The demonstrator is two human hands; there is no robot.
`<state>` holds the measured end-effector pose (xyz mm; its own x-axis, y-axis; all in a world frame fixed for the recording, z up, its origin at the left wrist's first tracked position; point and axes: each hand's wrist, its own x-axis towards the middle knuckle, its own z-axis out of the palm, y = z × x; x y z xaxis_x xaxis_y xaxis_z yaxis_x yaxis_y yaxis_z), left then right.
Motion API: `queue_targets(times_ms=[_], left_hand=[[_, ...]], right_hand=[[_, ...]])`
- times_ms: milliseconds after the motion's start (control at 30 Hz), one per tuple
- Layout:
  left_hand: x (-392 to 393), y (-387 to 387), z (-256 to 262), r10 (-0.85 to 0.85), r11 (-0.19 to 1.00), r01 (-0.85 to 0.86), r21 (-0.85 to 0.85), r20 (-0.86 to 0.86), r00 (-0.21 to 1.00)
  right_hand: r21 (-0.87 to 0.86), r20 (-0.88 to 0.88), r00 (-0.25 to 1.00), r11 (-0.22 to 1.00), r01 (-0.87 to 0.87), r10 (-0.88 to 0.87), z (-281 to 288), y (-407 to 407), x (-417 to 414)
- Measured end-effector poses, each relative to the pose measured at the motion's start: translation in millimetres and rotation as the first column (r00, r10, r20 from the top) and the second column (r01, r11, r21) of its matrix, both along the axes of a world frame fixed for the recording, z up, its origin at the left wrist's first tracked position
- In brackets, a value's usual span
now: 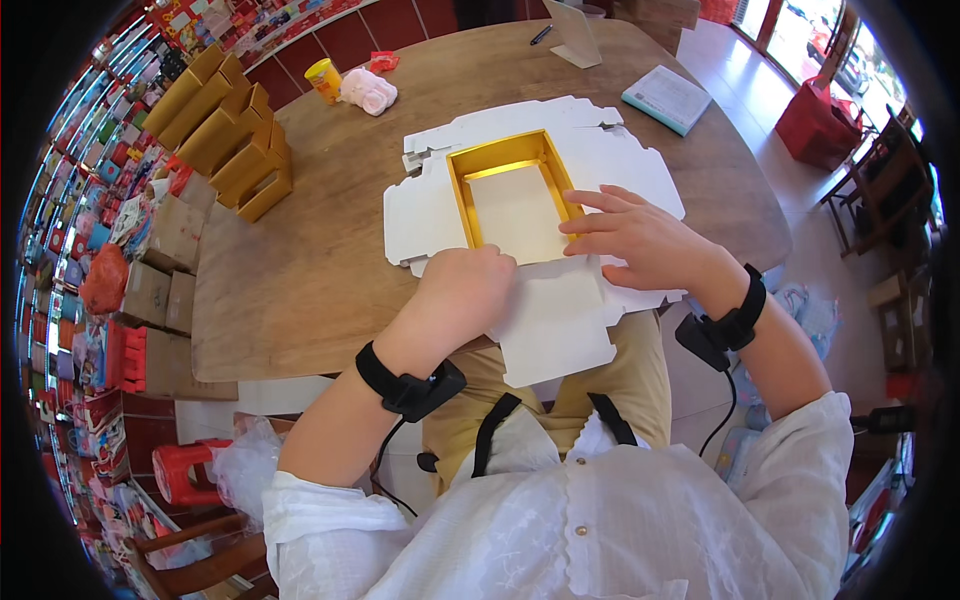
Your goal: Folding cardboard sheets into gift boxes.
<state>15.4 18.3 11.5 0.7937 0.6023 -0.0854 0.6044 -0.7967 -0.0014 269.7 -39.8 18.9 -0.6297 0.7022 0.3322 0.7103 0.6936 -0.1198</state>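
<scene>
A partly folded cardboard box [459,196] with gold inner walls and a white inside bottom lies before me on flat white cardboard blanks [422,212]. My left hand [469,289] is curled at the box's near left corner; whether its fingers pinch the card is hidden. My right hand [626,234] has its fingers spread, with the fingertips on the box's right wall. A white flap [559,322] of card extends from the near side, over the table edge towards my lap.
Folded gold boxes [232,135] are stacked at the table's left. A yellow canister [324,80], a pink plush item [368,91] and a red packet [384,61] stand farther back. A book [666,100], a pen [541,35] and a pale stand [576,36] are at the far right.
</scene>
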Motion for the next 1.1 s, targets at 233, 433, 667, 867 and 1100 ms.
queue_targets(times_ms=[233, 433, 667, 867, 1100], left_hand=[[-3.8, 0.4, -0.8, 0.008, 1.000, -0.007, -0.018, 0.022, 1.000], [-3.7, 2.0, -4.5, -0.015, 1.000, 0.015, 0.008, 0.055, 0.998], [-7.5, 1.3, -3.7, 0.002, 1.000, -0.002, 0.001, 0.072, 0.997], [3.5, -3.0, 3.8, -0.002, 1.000, 0.002, 0.003, 0.031, 1.000], [-9.3, 0.1, 3.0, 0.061, 0.994, -0.054, -0.094, 0.073, 0.995]], right_hand=[[-0.205, -0.067, 0.993, 0.975, 0.081, -0.096, -5.5, 1.4, 0.3], [-0.102, -0.162, 0.984, 0.993, 0.063, -0.079, -38.3, 1.6, -2.4], [-0.050, 0.002, 0.999, 0.998, 0.041, -0.041, -15.6, -20.8, -7.3], [-0.036, -0.176, 0.976, 0.992, 0.121, -0.126, -31.5, -15.9, -8.4], [-0.109, -0.105, 0.993, 0.993, -0.056, 0.044, -25.0, 3.5, -17.7]])
